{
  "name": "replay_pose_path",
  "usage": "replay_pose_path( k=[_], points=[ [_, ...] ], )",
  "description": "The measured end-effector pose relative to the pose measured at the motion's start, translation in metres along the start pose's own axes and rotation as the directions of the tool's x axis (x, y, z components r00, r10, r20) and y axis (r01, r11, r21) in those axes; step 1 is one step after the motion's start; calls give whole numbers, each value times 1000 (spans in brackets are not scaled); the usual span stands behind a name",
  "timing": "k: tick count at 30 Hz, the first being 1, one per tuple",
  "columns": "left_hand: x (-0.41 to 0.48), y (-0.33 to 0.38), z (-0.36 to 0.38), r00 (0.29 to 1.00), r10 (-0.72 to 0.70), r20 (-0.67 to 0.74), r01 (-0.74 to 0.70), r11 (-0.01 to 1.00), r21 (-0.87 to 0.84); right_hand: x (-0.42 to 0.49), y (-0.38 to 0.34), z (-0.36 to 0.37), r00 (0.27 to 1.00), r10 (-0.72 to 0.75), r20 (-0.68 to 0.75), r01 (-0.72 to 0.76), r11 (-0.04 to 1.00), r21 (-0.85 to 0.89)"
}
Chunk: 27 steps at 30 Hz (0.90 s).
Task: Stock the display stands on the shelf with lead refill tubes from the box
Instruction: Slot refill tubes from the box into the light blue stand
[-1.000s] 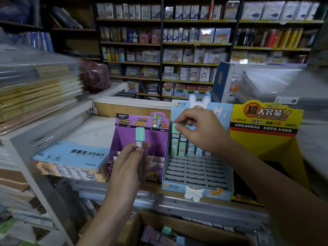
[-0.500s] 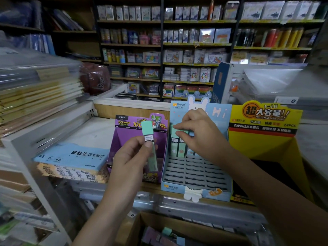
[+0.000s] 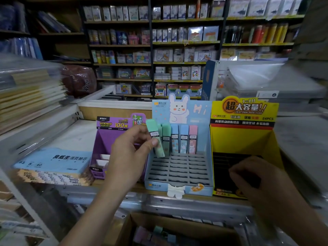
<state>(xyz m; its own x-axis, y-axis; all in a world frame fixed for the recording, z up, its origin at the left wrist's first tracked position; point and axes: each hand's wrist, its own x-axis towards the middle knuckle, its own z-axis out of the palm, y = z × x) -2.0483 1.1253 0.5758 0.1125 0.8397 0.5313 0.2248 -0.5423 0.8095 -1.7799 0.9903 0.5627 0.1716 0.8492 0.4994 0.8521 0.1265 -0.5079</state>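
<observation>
Now my left hand (image 3: pixel 129 153) pinches the green tube (image 3: pixel 156 137), tilted, its lower end just over the back-left slots of the blue stand (image 3: pixel 179 167). My right hand (image 3: pixel 252 176) sits to the stand's right, and I cannot tell its grip.

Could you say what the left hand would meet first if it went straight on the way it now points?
Probably the standing green tube at the left of the blue stand's back row: the left hand points right and away, its held tube tilted beside it. Depth is unclear.

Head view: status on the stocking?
Left hand pinches green tube, tilted, at back row of blue stand. Right hand low before yellow stand, contents unclear. Slots unobstructed.
</observation>
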Motion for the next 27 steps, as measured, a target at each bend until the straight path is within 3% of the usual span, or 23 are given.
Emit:
replay_pose_path(
  k=[7,17,27],
  points=[
    [3,-6,13,999,48,-13,-41,941,336,-16,16,8,999,25,-48,-27,998,-48],
    [0,-1,24,999,44,-17,-26,816,577,-18,18,16,995,24,-98,-31,997,-66],
    [15,6,36,993,-97,61,1,544,839,-18,24,20,990,-18,-139,8,997,-71]
  ],
)
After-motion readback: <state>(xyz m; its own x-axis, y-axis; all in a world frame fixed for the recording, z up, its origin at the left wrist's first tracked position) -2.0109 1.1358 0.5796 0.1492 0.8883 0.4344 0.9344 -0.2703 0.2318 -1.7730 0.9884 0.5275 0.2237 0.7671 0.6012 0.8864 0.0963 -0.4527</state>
